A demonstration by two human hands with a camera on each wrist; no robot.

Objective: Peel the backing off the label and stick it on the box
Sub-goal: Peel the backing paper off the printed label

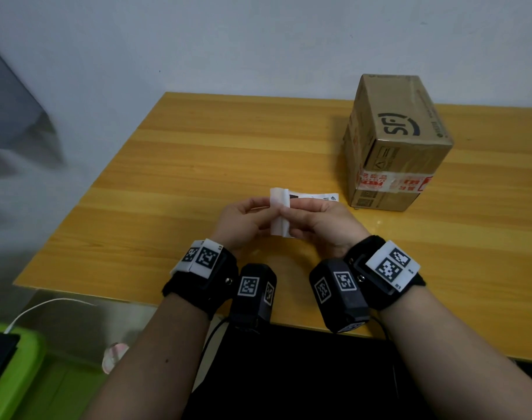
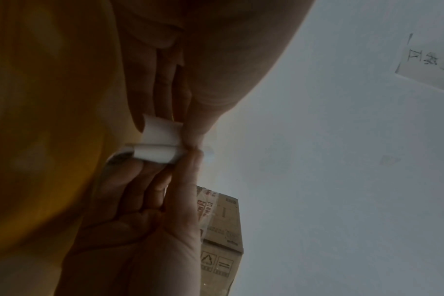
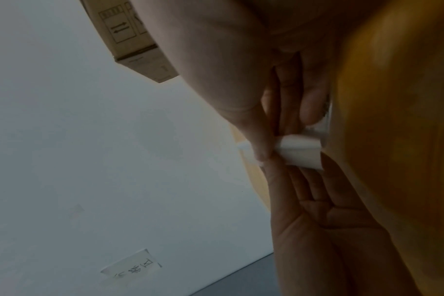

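We see two hands held close together over a wooden table. The left hand pinches a white flap of backing between its thumb and fingers. This flap is bent back and curls away from the label. The right hand pinches the label, with its thumb on top and its fingers curled under. The tips of both thumbs meet at the fold.

From the left wrist, the backing shows as a small white curl, and the right hand comes up to meet it from below. From the right wrist, the white curl sits between the two hands, and the left hand reaches in from below.

The printed end of the label pokes out toward the box. The box is brown cardboard with red and white tape round it. It stands on the table just beside the right hand, on the far side, and no hand touches it. The label is near the box but not on it.

Behind the box is a pale wall. A small paper note is stuck on that wall.
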